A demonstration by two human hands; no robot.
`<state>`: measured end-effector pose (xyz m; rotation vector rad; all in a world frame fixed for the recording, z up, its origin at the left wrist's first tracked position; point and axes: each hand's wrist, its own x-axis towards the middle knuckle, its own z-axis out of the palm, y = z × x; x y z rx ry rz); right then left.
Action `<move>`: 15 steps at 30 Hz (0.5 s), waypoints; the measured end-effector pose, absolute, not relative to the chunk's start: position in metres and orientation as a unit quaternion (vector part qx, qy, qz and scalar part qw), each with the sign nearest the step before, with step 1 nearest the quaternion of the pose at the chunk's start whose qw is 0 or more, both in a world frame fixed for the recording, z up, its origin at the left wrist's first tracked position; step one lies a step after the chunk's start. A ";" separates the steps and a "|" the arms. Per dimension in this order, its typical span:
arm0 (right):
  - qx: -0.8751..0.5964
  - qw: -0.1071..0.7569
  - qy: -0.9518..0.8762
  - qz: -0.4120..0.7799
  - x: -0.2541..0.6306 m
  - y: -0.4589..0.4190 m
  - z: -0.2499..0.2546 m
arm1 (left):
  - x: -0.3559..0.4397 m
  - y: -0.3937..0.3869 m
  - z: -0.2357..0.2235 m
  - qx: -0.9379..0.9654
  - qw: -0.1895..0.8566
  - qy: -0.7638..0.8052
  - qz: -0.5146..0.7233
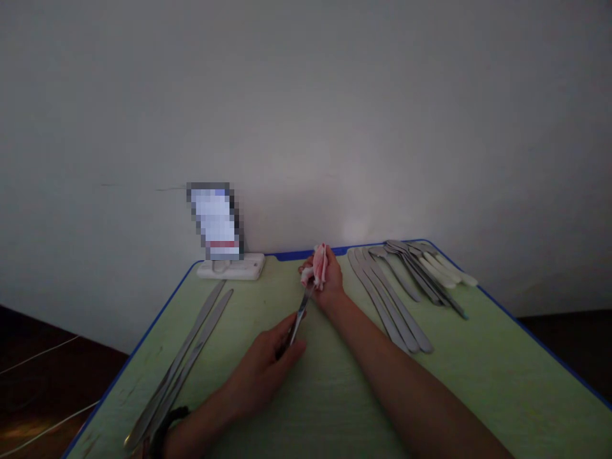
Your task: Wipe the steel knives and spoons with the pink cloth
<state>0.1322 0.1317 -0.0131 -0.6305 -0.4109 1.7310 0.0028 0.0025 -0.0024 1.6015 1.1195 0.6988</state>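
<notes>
Left hand (pixel 270 360), one knife (pixel 299 319).

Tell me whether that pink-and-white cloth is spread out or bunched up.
Bunched up: the cloth sits in crumpled folds in the right hand, not flat on the table.

A green, blue-edged table (pixel 329 395) is standing against a wall. Two table knives (pixel 191 357) are lying on its left side, a white block (pixel 231 267) near its far edge; on the right, spoons (pixel 399 280) and white-handled utensils (pixel 447 268) are resting.
</notes>
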 end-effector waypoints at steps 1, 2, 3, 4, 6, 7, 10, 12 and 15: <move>-0.274 0.584 -0.182 0.743 0.132 0.131 -0.013 | 0.003 0.002 -0.004 0.659 0.508 0.473 0.290; -0.279 0.577 -0.190 0.744 0.132 0.131 -0.013 | 0.003 0.001 -0.006 0.647 0.513 0.483 0.292; -0.287 0.567 -0.203 0.745 0.130 0.130 -0.014 | 0.003 0.001 -0.008 0.630 0.522 0.493 0.295; -0.298 0.557 -0.221 0.743 0.128 0.129 -0.015 | 0.004 0.000 -0.009 0.613 0.533 0.501 0.299; -0.326 0.537 -0.278 0.727 0.124 0.127 -0.019 | 0.006 -0.001 -0.011 0.582 0.548 0.513 0.312; -0.341 0.529 -0.312 0.712 0.122 0.127 -0.021 | 0.008 -0.002 -0.010 0.572 0.551 0.516 0.319; -0.362 0.516 -0.389 0.671 0.118 0.125 -0.026 | 0.011 -0.002 -0.006 0.561 0.552 0.525 0.324; -0.365 0.510 -0.405 0.665 0.118 0.123 -0.027 | 0.013 -0.002 -0.004 0.557 0.552 0.529 0.325; -0.379 0.488 -0.433 0.656 0.119 0.120 -0.024 | 0.013 -0.001 -0.004 0.560 0.540 0.530 0.336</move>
